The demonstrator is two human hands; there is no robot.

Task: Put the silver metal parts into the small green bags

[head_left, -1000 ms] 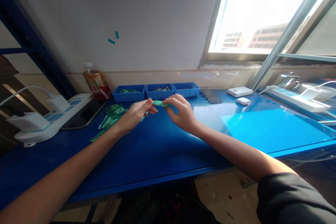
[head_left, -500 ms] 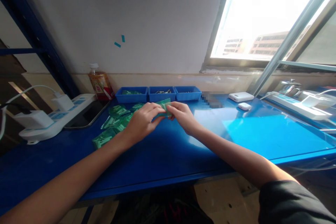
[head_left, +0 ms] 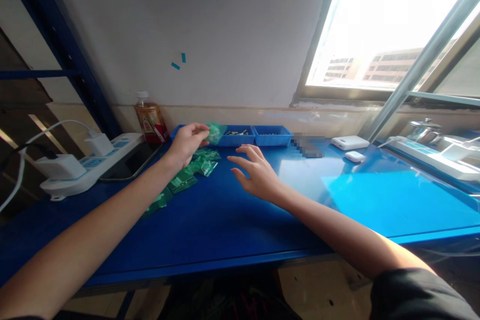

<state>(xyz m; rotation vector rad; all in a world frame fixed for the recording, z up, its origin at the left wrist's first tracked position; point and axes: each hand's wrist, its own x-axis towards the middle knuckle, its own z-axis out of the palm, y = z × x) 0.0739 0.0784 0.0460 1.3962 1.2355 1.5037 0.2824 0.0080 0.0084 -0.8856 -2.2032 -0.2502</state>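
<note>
Green plastic formed the one packet [head_left: 216, 133] that our left hand [head_left: 189, 142] pinched between thumb and fingers, up by the left and middle of three blue trays [head_left: 272, 140]; whether it hung over them or in front, we could not tell. Our right hand [head_left: 255, 172] was released, its fingers spread, above the table [head_left: 225, 225]. We saw a pile of green packets [head_left: 182, 180] below the left hand, overlapping too much to count. Two trays, the middle and the right, showed small parts [head_left: 240, 133] inside. One bottle [head_left: 151, 120] stood left of the trays, with one phone [head_left: 131, 162] and one power strip [head_left: 93, 161] nearer us. Toward the right lay two white boxes [head_left: 350, 143] and a second power strip [head_left: 423, 152]. Two bits of blue tape [head_left: 175, 66] clung to the wall [head_left: 232, 45].
</note>
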